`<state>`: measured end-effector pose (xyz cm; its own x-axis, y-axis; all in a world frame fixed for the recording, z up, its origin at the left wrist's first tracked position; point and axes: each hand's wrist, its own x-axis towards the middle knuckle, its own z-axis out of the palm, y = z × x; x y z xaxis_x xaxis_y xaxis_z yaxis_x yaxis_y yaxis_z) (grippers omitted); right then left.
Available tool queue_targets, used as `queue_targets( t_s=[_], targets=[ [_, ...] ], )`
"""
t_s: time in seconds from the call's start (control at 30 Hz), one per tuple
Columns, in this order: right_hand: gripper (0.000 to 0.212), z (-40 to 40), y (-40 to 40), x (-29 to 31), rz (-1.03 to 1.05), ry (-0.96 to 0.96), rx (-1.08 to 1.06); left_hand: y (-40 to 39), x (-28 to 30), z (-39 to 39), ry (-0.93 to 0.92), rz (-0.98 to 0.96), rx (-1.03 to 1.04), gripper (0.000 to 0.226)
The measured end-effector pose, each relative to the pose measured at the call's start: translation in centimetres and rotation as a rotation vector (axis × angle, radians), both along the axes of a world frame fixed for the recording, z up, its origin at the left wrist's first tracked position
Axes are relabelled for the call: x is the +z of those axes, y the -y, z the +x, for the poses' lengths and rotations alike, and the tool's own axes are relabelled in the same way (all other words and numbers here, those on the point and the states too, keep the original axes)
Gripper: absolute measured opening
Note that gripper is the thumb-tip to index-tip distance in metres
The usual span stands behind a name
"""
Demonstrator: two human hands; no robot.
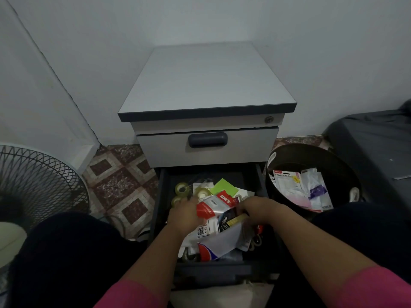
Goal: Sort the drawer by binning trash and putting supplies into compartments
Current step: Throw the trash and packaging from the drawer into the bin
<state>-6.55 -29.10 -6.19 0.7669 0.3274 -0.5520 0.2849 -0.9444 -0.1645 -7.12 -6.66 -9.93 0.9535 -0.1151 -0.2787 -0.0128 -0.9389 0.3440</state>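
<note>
The open lower drawer of a grey cabinet is crowded with supplies and packaging. My left hand grips a red and clear plastic stationery packet lying on top of the pile. My right hand reaches into the pile beside a black staples packet, its fingers curled down and hidden among the wrappers. Clear tape rolls lie at the drawer's back left, green sticky notes behind the packet. A white torn wrapper lies at the front.
A round dark trash bin stands right of the drawer with several empty packages inside. The closed upper drawer is above. A fan grille stands at the left. My knees flank the drawer.
</note>
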Motion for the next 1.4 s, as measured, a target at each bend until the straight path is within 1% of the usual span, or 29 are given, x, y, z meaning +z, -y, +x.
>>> queue_targets(
  t_s=[0.1,0.17,0.3,0.37,0.4,0.47,0.5,0.57,0.63,0.73,0.77,0.8,0.9,0.97,1.03,1.07,1.13,1.17,1.23,1.3,1.4],
  targets=[
    [0.031,-0.1,-0.3,-0.1,0.011,-0.007,0.009,-0.2,0.0,-0.2,-0.128,-0.138,0.164,0.064],
    [0.032,-0.2,-0.4,0.0,-0.002,-0.007,0.025,-0.4,-0.3,-0.2,-0.205,-0.197,0.243,0.068],
    [0.032,-0.1,-0.4,0.1,0.003,-0.012,0.029,-0.8,-0.7,0.0,-0.151,-0.247,0.353,0.068],
    [0.032,-0.1,-0.4,0.2,0.006,-0.019,0.029,-1.0,-0.8,0.2,-0.122,-0.299,0.392,0.060],
    [0.032,-0.1,-0.4,0.2,0.007,-0.023,0.028,-1.1,-0.7,0.3,-0.098,-0.311,0.390,0.052],
    [0.031,-0.1,-0.4,0.2,0.009,-0.031,0.023,-1.2,-0.5,0.4,-0.024,-0.226,0.344,0.036],
    [0.031,-0.1,-0.4,0.2,0.009,-0.032,0.022,-1.4,-0.7,0.5,0.021,-0.147,0.304,0.035],
    [0.031,-0.2,-0.4,0.3,0.012,-0.035,0.017,-1.5,-0.6,0.9,0.095,-0.034,0.213,0.041],
    [0.031,-0.2,-0.4,0.3,0.019,-0.040,0.010,-1.6,-0.4,1.1,0.096,-0.066,0.129,0.037],
    [0.031,-0.2,-0.4,0.3,0.010,-0.049,0.003,-1.6,0.1,0.8,-0.043,-0.215,0.080,0.024],
    [0.031,-0.2,-0.4,0.2,0.010,-0.051,0.001,-1.6,0.2,0.6,-0.069,-0.229,0.090,0.021],
    [0.031,-0.2,-0.4,0.2,0.008,-0.052,0.001,-1.6,0.1,0.5,-0.066,-0.223,0.102,0.023],
    [0.030,-0.1,-0.4,0.1,0.015,-0.055,0.000,-1.6,0.0,0.4,-0.032,-0.200,0.132,0.036],
    [0.031,-0.1,-0.4,0.2,0.014,-0.056,0.000,-1.5,0.1,0.7,-0.041,-0.248,0.157,0.032],
    [0.032,0.0,-0.4,0.3,0.003,-0.058,0.016,-1.5,0.1,1.0,-0.027,-0.367,0.218,0.022],
    [0.032,0.0,-0.3,0.3,0.001,-0.058,0.022,-1.5,0.2,1.2,0.013,-0.419,0.253,0.019],
    [0.031,0.0,-0.3,0.2,0.008,-0.055,0.021,-1.7,-0.4,1.8,0.108,-0.426,0.332,0.020],
    [0.030,0.0,-0.2,0.2,0.013,-0.053,0.019,-1.8,-0.6,2.1,0.112,-0.398,0.387,0.022],
    [0.029,0.1,-0.2,0.1,0.015,-0.059,0.017,-2.1,-1.1,2.2,0.059,-0.381,0.471,0.022],
    [0.030,0.1,-0.2,0.2,0.013,-0.067,0.014,-2.3,-1.6,2.2,0.001,-0.384,0.498,0.020],
    [0.030,0.1,-0.2,0.3,0.014,-0.073,0.010,-2.6,-2.2,2.3,-0.001,-0.384,0.543,0.013]
  ],
)
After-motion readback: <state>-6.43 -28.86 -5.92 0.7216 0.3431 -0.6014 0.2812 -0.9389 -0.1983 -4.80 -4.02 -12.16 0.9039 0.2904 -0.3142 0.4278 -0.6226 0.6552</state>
